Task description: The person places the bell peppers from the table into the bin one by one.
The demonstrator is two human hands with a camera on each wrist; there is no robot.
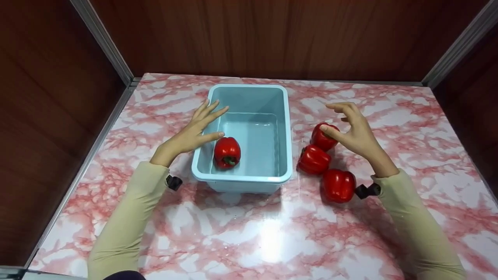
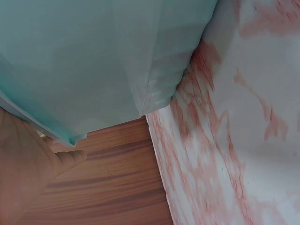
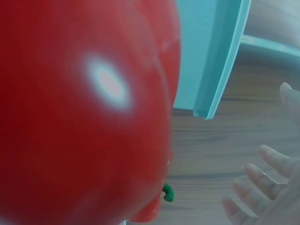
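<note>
One red bell pepper (image 1: 227, 153) lies in the near left corner of a light blue plastic bin (image 1: 242, 179), its green stem toward me. My left hand (image 1: 190, 134) is spread over the bin's left rim, fingers straight and holding nothing. To the right of the bin, a bell pepper (image 1: 314, 160), a second bell pepper (image 1: 339, 186) and a third bell pepper (image 1: 325, 137) lie close together. Above the farthest one hovers my right hand (image 1: 356, 134), thumb and fingers apart with nothing between them. A bell pepper (image 3: 84, 112) fills much of the right wrist view.
The table (image 1: 241, 229) has a red and white marbled top. Dark wood panels (image 1: 272, 39) with metal edging enclose it at the back and sides. A small black camera (image 1: 174, 182) sits on the left wrist, and another black camera (image 1: 367, 190) on the right.
</note>
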